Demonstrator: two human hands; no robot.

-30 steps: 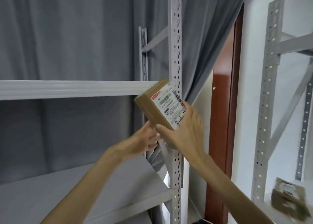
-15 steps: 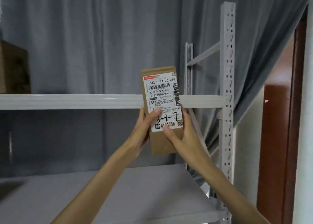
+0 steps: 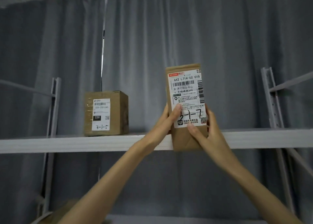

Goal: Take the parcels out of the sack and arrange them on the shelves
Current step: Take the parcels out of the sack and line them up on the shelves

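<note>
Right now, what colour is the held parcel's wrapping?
Brown, on the parcel, head view.

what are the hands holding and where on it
Both hands, left and right, hold the tall labelled parcel by its lower half, one on each side edge.

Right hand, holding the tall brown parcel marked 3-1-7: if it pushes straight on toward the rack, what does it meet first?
The right hand grips the tall brown parcel, whose bottom overlaps the white metal shelf's front edge. That edge probably comes first; lifted clear, only the grey curtain lies behind. Depth is unclear.
</note>
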